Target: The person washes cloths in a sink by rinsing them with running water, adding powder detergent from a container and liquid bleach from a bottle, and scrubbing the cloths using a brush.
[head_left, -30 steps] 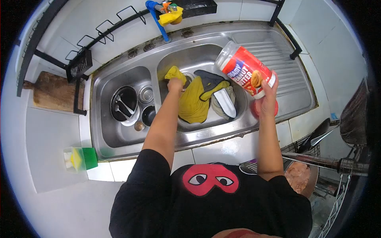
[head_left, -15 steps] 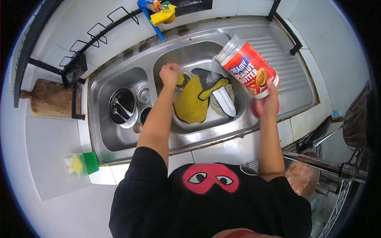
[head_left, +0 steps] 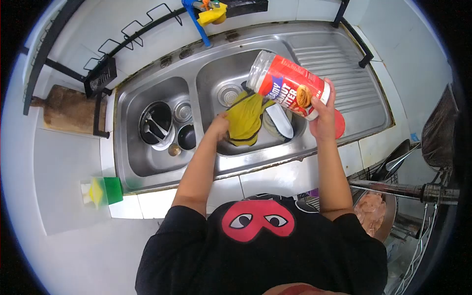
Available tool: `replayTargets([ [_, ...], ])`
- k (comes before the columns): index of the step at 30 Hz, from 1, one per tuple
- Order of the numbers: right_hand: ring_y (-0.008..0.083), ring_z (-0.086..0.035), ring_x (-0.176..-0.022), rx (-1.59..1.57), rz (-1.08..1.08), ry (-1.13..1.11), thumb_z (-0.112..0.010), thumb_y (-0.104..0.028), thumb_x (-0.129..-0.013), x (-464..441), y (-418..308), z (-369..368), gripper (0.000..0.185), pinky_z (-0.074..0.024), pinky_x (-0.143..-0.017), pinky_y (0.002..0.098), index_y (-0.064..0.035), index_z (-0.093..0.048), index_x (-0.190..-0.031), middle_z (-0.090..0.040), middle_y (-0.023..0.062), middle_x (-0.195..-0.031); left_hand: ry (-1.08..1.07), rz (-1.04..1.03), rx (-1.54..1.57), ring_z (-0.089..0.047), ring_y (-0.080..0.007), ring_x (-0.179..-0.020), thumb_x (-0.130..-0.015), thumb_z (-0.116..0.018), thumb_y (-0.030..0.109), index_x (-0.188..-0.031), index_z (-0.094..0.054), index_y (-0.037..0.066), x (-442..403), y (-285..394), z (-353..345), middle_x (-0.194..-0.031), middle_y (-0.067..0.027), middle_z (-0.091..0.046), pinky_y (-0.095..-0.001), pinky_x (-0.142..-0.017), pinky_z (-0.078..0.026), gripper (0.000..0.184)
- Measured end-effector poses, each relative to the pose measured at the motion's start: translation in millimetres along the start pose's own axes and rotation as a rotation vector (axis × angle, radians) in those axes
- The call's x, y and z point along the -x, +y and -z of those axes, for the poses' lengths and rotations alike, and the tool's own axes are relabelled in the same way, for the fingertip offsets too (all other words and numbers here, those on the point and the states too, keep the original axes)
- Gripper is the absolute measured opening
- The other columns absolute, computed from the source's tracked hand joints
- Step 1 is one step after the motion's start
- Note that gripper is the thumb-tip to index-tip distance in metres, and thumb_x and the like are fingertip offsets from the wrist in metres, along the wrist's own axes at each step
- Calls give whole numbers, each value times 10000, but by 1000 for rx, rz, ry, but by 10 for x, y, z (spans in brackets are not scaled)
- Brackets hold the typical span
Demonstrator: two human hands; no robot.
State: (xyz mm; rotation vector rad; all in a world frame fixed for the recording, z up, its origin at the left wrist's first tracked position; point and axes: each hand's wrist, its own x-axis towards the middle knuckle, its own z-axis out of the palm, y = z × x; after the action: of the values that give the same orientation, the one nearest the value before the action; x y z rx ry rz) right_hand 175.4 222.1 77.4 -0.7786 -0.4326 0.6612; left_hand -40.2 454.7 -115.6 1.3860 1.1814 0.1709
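My right hand (head_left: pixel 323 114) is wrapped round the base of a clear plastic peanut butter jar (head_left: pixel 291 87) with a red label. The jar is tilted, its open mouth toward the upper left above the right sink basin (head_left: pixel 216 73). My left hand (head_left: pixel 221 126) grips the left edge of a yellow-green cloth item (head_left: pixel 246 120) with dark trim lying in that basin. Beside the cloth, a scrub brush (head_left: pixel 280 122) with a white back rests on its side. A red lid (head_left: pixel 339 124) sits behind my right wrist, partly hidden.
The left basin holds a dark pot (head_left: pixel 156 120) with spoons and a small black bowl (head_left: pixel 187 136). A blue faucet (head_left: pixel 197 24) stands at the back. The ridged drainboard (head_left: pixel 339 64) is at right. A green-and-yellow sponge holder (head_left: pixel 105 191) stands at left.
My left hand has come down from above the basin onto the cloth's left edge. The jar has moved left and tipped further toward level. The drain is now uncovered.
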Motion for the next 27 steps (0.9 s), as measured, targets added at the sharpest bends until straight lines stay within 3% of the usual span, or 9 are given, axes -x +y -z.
replayTargets([
  [2, 222, -452, -1103, 48, 24, 13, -632, -14, -719, 17, 64, -13, 724, -393, -934, 370, -128, -236, -1314, -419, 121, -1191, 14, 51, -58, -517, -253, -1055, -755, -381, 0, -1269, -435, 71, 202, 22, -63, -1218, -151, -499, -352, -831, -434, 521],
  [5, 216, -455, -1095, 92, 67, 13, -640, -18, -717, 41, 126, -45, 731, -398, -926, 364, -130, -232, -1314, -417, 121, -1184, 58, 39, 105, -574, -278, -937, -795, -331, 11, -1323, -360, 118, 442, 324, -55, -1152, -126, -532, -362, -528, -479, 539],
  [8, 217, -453, -1096, 107, 85, -14, -646, -25, -714, 55, 124, -114, 738, -396, -929, 363, -133, -229, -1313, -416, 117, -1184, 64, 110, 266, -517, -236, -1012, -759, -335, 9, -1314, -377, 174, 365, 288, 13, -1252, -83, -469, -343, -677, -445, 580],
  [11, 218, -451, -1103, 11, 47, -40, -652, -35, -707, 88, 98, -195, 746, -393, -936, 365, -137, -230, -1313, -417, 111, -1188, 146, 15, 203, -496, -237, -1047, -750, -320, -2, -1307, -380, 155, 425, 348, -34, -1223, -73, -470, -336, -701, -450, 582],
  [14, 216, -453, -1107, -23, 17, -94, -662, -48, -694, 75, 78, -193, 753, -397, -937, 367, -137, -240, -1312, -417, 104, -1192, 194, -119, 263, -466, -232, -1065, -815, -350, 67, -1351, -315, 185, 142, 103, 3, -1239, -62, -471, -434, -657, -456, 550],
  [17, 213, -462, -1101, 58, 20, -105, -669, -54, -685, 55, 58, -124, 755, -404, -931, 365, -134, -253, -1310, -420, 101, -1191, 332, -251, 243, -473, -235, -1044, -821, -368, 94, -1363, -287, 184, 62, 56, 36, -1212, -51, -480, -423, -654, -456, 555],
  [20, 211, -473, -1091, 159, 44, -108, -674, -59, -679, 41, -19, -21, 754, -409, -927, 363, -131, -264, -1307, -425, 98, -1185, 429, -224, 181, -471, -238, -1049, -826, -382, 109, -1373, -258, 175, 255, 252, 12, -1222, -53, -458, -442, -672, -456, 565],
  [23, 218, -481, -1077, 195, 47, -70, -678, -57, -680, 25, -52, 59, 755, -417, -916, 357, -129, -259, -1303, -428, 109, -1175, 383, -153, 335, -456, -241, -1075, -775, -380, 45, -1358, -311, 150, 483, 461, 1, -1298, -98, -318, -317, -680, -487, 597],
  [27, 235, -475, -1066, 215, 93, 11, -675, -50, -689, -58, -21, 94, 753, -430, -886, 359, -133, -247, -1303, -399, 125, -1171, 359, -264, 364, -499, -218, -955, -775, -397, 64, -1354, -311, 134, 113, 126, 36, -1275, -91, -334, -284, -562, -476, 589],
])
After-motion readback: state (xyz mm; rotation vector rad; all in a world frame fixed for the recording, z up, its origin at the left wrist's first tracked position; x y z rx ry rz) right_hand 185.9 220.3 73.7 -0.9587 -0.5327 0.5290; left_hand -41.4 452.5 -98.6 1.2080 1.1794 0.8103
